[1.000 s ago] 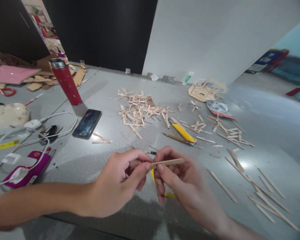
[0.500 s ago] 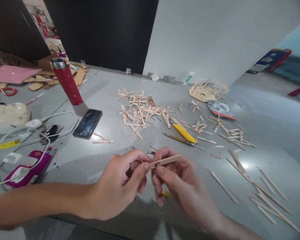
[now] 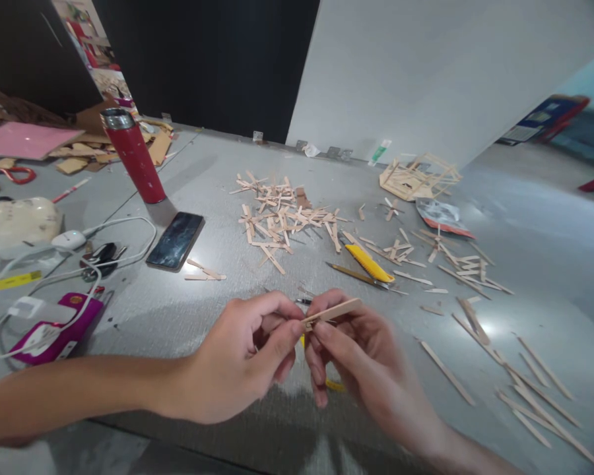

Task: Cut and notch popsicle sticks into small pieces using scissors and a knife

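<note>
Between my two hands is a light wooden craft stick (image 3: 340, 309), its rounded end pointing up and to the right. My left hand (image 3: 257, 353) pinches its left end between thumb and index finger. My right hand (image 3: 361, 356) grips it farther along, thumb below and fingers behind. Small wood bits show where the fingertips meet, but their shape is too fine to make out. Something yellow (image 3: 334, 384) shows partly behind my right hand's fingers. Just beyond the hands lies a small dark-tipped tool (image 3: 304, 301), mostly hidden.
A pile of cut sticks (image 3: 277, 218) lies mid-table, beside a yellow utility knife (image 3: 369, 262). Loose sticks (image 3: 445, 373) spread to the right, below a wooden frame model (image 3: 418, 178). On the left stand a red bottle (image 3: 136, 158), a phone (image 3: 175, 241) and a cabled purple device (image 3: 59, 330).
Both hands keep their hold on the craft stick, which has tilted slightly. The camera view has shifted a little; the things on the table lie as before.
</note>
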The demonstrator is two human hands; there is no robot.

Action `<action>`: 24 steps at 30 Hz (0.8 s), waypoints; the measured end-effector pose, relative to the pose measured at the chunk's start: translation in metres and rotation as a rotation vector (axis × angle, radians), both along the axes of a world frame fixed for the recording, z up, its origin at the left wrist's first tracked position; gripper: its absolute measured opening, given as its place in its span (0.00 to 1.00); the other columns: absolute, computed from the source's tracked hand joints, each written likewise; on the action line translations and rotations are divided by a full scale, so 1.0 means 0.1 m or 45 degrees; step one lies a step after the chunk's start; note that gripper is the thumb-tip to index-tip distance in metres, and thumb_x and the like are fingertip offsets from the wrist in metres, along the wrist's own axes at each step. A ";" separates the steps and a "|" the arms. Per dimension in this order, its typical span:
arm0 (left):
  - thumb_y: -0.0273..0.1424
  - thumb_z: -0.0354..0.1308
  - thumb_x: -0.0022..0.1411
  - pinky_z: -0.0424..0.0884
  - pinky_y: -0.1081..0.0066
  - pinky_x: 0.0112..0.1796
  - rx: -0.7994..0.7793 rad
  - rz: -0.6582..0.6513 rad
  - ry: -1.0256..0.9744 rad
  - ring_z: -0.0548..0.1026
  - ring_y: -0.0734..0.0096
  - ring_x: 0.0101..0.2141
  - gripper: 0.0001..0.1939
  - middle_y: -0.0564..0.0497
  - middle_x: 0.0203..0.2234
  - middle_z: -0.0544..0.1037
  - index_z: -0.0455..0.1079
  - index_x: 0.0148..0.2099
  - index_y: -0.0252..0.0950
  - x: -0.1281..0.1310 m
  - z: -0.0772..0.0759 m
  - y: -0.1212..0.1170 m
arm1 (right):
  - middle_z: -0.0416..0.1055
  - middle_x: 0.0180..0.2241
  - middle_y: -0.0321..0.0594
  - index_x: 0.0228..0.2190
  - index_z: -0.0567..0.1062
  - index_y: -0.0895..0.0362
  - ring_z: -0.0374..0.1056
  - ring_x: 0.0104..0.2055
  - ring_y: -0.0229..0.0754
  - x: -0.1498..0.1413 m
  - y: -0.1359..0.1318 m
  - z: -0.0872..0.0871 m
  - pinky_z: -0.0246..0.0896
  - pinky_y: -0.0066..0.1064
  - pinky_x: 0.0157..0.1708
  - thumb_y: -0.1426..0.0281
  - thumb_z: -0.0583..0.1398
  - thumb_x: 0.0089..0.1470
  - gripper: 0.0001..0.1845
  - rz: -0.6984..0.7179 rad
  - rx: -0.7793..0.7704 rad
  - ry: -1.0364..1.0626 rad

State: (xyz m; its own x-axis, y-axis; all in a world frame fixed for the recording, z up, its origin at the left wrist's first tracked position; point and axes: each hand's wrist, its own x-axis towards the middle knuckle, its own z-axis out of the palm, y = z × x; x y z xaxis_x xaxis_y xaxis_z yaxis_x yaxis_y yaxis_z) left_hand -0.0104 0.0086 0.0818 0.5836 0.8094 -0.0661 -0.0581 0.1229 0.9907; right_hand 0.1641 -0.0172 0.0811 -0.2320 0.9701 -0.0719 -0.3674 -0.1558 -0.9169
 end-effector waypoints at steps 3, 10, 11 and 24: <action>0.39 0.52 0.75 0.55 0.81 0.17 0.034 0.005 0.024 0.59 0.82 0.15 0.13 0.60 0.17 0.66 0.66 0.40 0.36 0.00 0.00 0.00 | 0.68 0.19 0.29 0.34 0.75 0.55 0.65 0.19 0.33 -0.01 0.00 0.01 0.71 0.23 0.16 0.64 0.66 0.63 0.08 0.004 0.008 -0.002; 0.40 0.53 0.75 0.54 0.81 0.17 0.048 0.010 0.019 0.58 0.82 0.15 0.14 0.60 0.17 0.66 0.65 0.39 0.36 0.00 0.01 0.00 | 0.68 0.18 0.30 0.34 0.73 0.55 0.64 0.18 0.35 0.00 0.00 0.01 0.70 0.26 0.16 0.61 0.67 0.61 0.12 0.014 -0.018 -0.061; 0.41 0.53 0.75 0.54 0.81 0.17 0.025 0.007 0.006 0.58 0.82 0.15 0.14 0.60 0.17 0.66 0.65 0.39 0.36 0.00 0.01 0.00 | 0.69 0.18 0.30 0.34 0.74 0.55 0.64 0.18 0.35 0.01 0.00 0.01 0.70 0.26 0.16 0.61 0.67 0.61 0.11 0.020 -0.018 -0.061; 0.53 0.56 0.70 0.53 0.80 0.16 -0.190 -0.081 -0.121 0.56 0.82 0.13 0.23 0.62 0.14 0.64 0.63 0.41 0.37 0.01 0.01 0.01 | 0.68 0.26 0.31 0.32 0.75 0.56 0.69 0.18 0.32 0.01 -0.01 0.06 0.71 0.24 0.16 0.64 0.66 0.63 0.10 -0.079 0.169 -0.194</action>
State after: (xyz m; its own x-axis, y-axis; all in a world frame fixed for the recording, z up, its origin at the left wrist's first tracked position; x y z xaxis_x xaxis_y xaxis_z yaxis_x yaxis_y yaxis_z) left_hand -0.0095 0.0092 0.0828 0.6427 0.7559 -0.1246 -0.1383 0.2745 0.9516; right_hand 0.1654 -0.0182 0.0868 -0.1680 0.9854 0.0280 -0.2279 -0.0112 -0.9736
